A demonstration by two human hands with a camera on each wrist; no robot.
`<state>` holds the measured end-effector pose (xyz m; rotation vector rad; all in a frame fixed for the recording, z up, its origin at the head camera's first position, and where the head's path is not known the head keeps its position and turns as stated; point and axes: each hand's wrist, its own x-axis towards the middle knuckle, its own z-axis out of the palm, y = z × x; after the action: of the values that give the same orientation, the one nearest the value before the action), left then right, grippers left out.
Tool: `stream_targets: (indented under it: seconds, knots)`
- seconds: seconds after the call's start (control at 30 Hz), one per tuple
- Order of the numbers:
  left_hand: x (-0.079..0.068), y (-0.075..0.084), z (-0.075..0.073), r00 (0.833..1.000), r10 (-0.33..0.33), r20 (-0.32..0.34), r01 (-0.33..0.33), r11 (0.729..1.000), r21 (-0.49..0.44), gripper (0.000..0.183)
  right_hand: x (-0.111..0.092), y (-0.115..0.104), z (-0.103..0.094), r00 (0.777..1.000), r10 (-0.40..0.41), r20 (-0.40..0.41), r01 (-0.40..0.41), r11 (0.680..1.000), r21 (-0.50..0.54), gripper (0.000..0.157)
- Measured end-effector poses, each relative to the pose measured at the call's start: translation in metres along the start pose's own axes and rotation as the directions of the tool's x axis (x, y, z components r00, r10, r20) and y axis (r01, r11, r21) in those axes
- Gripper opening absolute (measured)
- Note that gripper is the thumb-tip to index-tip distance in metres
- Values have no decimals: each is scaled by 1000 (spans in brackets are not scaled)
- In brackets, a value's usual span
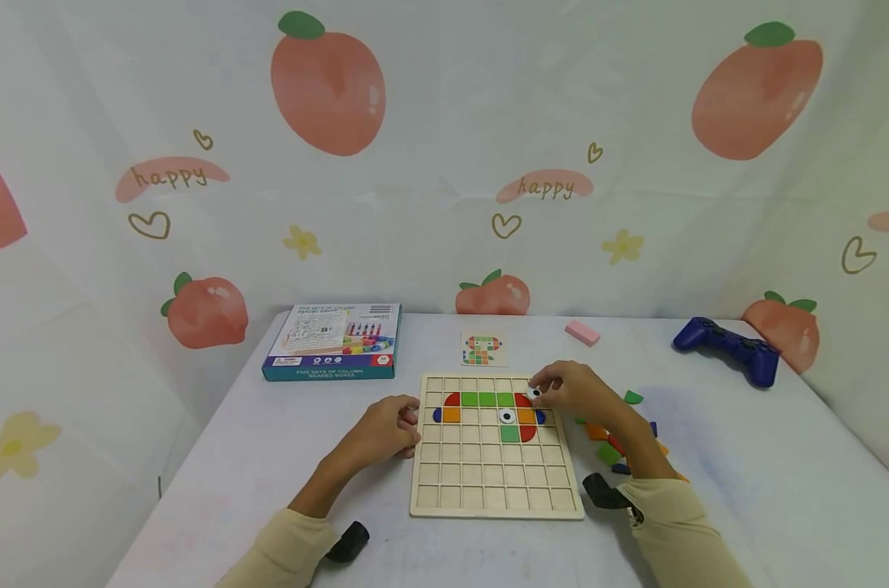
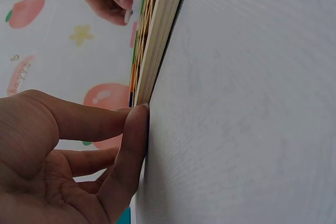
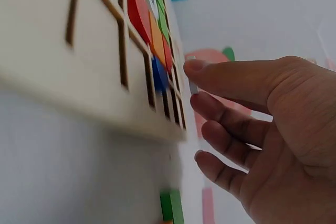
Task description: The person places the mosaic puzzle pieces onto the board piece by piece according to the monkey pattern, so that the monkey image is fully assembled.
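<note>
A square wooden grid board (image 1: 459,474) lies on the table with coloured tiles in its upper rows. My left hand (image 1: 385,429) grips the board's left edge; in the left wrist view its thumb and finger (image 2: 137,129) meet at the side of the board. Over the upper right corner, my right hand (image 1: 572,392) pinches a white eye tile (image 1: 535,393) with a black dot. The right wrist view shows that tile (image 3: 192,80) edge-on between thumb and fingertip, raised above the board. Another eye tile (image 1: 507,416) sits in the grid beside orange, green and red tiles.
A pattern card (image 1: 484,349) lies behind the board. Several loose coloured pieces (image 1: 609,454) are scattered under and beside the right forearm. A boxed set (image 1: 334,343) stands back left; a pink block (image 1: 582,331) and a blue game controller (image 1: 726,349) lie back right.
</note>
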<state>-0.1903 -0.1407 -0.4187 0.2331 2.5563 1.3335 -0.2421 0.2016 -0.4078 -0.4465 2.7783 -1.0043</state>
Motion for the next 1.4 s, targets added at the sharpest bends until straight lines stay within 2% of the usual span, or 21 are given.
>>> stream_targets:
  seconds: [0.13,0.3,0.83,1.4]
  knots:
    - [0,0,0,1000,-3,0,3,1000,4,53,3,-9,8,997,-78,27,78,997,16,25]
    - [0,0,0,1000,-6,1,6,1000,8,53,2,-24,16,992,-120,45,118,992,48,21]
    - [1,-1,0,1000,-9,-3,9,1000,7,53,4,-61,46,985,-160,70,159,987,24,16]
    - [2,-1,1,1000,-11,5,11,1000,-9,54,7,-69,62,981,-178,75,178,984,-4,16]
